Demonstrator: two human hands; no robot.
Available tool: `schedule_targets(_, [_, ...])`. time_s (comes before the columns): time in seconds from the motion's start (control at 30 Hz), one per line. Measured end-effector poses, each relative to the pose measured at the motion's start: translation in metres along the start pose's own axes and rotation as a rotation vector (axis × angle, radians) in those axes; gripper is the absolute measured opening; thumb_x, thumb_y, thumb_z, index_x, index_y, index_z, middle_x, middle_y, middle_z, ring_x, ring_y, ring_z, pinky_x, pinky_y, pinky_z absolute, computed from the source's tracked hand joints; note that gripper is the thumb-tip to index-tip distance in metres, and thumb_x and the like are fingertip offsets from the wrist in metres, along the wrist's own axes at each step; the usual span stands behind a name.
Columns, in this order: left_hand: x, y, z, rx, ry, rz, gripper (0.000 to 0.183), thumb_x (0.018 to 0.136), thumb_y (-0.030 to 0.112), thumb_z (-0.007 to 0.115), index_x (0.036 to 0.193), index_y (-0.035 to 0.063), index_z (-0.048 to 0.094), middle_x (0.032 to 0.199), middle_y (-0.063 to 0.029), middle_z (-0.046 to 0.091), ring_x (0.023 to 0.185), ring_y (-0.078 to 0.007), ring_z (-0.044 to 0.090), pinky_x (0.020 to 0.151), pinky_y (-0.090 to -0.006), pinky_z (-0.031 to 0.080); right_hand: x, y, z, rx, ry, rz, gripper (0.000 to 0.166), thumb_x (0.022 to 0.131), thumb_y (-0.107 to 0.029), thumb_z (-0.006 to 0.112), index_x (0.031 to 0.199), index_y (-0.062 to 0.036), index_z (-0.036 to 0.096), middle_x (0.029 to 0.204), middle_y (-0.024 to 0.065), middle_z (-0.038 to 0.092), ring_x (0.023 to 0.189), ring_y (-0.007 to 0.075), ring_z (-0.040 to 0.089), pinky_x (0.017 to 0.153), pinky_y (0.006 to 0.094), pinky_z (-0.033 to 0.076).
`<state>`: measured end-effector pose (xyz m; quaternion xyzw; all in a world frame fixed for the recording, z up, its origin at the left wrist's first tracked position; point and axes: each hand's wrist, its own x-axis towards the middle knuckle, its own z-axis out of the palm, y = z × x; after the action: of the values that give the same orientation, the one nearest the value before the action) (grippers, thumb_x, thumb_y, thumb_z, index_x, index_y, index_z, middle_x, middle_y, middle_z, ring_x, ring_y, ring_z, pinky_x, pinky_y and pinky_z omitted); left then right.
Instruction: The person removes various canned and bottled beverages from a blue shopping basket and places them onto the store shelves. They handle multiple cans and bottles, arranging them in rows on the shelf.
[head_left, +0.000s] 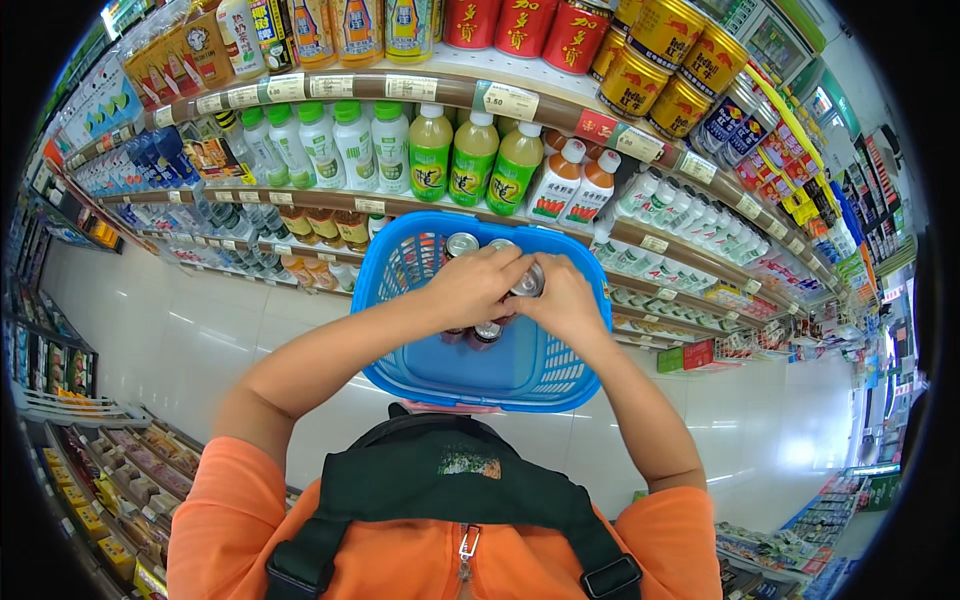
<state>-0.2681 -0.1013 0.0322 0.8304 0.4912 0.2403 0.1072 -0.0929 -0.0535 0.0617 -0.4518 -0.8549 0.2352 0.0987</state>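
Observation:
A blue plastic shopping basket (480, 397) hangs open in front of me, close to the shelf. Both my hands are inside it, meeting around one metal drink can (529, 280) whose silver lid faces up. My right hand (564, 296) grips that can from the right, thumb and fingers bent round it. From the left, my left hand (474, 283) presses curled fingers against the same can; part of its grip is hidden. Another can (461, 244) stands behind my left hand, with one more lid partly covered beside it. Nearer to me, a dark can (486, 334) shows below my wrist.
Shelves curve ahead, holding red cans (576, 37), gold Red Bull cans (636, 79), green-labelled bottles (472, 161) and green-capped white bottles (352, 146). Price tags line the brown shelf edge (450, 88). Pale floor tiles (750, 427) lie on both sides. Low packaged-goods racks (127, 480) stand behind left.

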Motion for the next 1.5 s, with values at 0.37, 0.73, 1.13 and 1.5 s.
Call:
schedule_targets(0.37, [-0.023,-0.023,0.073,0.201,0.014,0.033,0.07,0.068,0.025,0.079,0.13,0.0039,0.053,0.114,-0.0084,0.057,0.105,-0.0276,0.054,0.094,-0.044,0.042,0.002,0.051,0.087,0.057,0.009,0.075,0.066,0.063,-0.023,0.083,0.119,0.0003,0.058,0.112,0.0253,0.058,0.099,0.0422,0.063,0.085,0.0469,0.053])
schedule_targets(0.73, [-0.034,-0.027,0.084,0.289,0.033,0.043,0.07,0.066,0.025,0.08,0.128,0.0045,0.054,0.109,-0.0071,0.057,0.104,-0.0263,0.053,0.1,-0.0467,0.039,-0.006,0.046,0.096,0.058,0.009,0.041,0.061,0.066,-0.021,0.082,0.115,0.0024,0.055,0.112,0.0269,0.056,0.096,0.0446,0.062,0.081,0.048,0.054])
schedule_targets(1.13, [-0.022,-0.009,0.017,0.197,0.097,0.038,0.072,0.067,0.018,0.08,0.13,0.0046,0.05,0.131,-0.0174,0.048,0.122,-0.0363,0.047,0.106,-0.0525,0.034,0.003,0.023,0.035,-0.006,0.026,-0.159,0.074,0.074,-0.021,0.076,0.135,0.005,0.044,0.117,0.0279,0.054,0.101,0.0447,0.06,0.085,0.0479,0.052])
schedule_targets(1.5, [0.104,-0.023,-0.255,0.357,0.807,0.103,0.068,0.079,0.018,0.074,0.136,-0.0009,0.043,0.134,-0.0232,0.048,0.128,-0.0398,0.045,0.108,-0.0435,0.038,0.131,-0.111,-0.169,0.173,0.587,-0.641,0.053,0.081,-0.022,0.069,0.127,-0.0009,0.054,0.105,0.0186,0.062,0.092,0.0315,0.063,0.083,0.0417,0.051])
